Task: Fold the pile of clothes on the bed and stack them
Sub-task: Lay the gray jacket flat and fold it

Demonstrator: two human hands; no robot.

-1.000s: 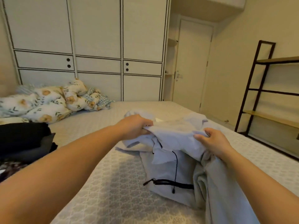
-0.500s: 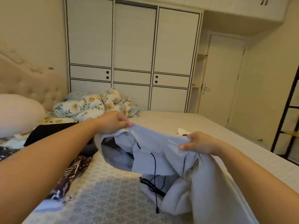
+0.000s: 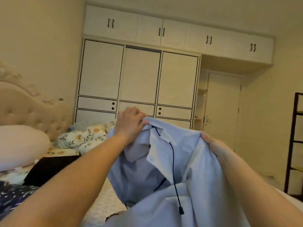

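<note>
Filling the far wall: tall white panelled wardrobe (image 3: pixel 139 79) with black trim is standing behind the bed, its lower drawers partly blocked by the raised hand and cloth.
Bed: cream patterned bedspread (image 3: pixel 105 199) is showing only in a narrow strip between the forearms; the rest is lying under arms and fabric.
Garment: pale blue cotton garment with a thin black drawstring (image 3: pixel 164 177) is being held up above the bed, sagging between both hands; its lower part is running off the bottom edge, so its full shape is hard to make out.
Headboard: beige tufted headboard (image 3: pixel 24 112) is being cut off by the left edge.
Pillow: plain pinkish-white pillow (image 3: pixel 19 145) is lying at far left, also cropped.
Bedding: floral white quilt (image 3: pixel 83 138) is bunching against the wardrobe, half hidden behind the left forearm.
Clothes pile: black folded cloth (image 3: pixel 49 169) and dark navy speckled fabric (image 3: pixel 13 194) are lying at left, blurred.
Shelf: dark metal shelving frame (image 3: pixel 293 145) is being cut by the right edge.
Left hand (image 3: pixel 130 124): fingers are curling tight, pinching the garment's top edge.
Right hand (image 3: pixel 214 147): thumb is pressing over the upper hem, clamping it; its fingers are hiding behind the cloth.
</note>
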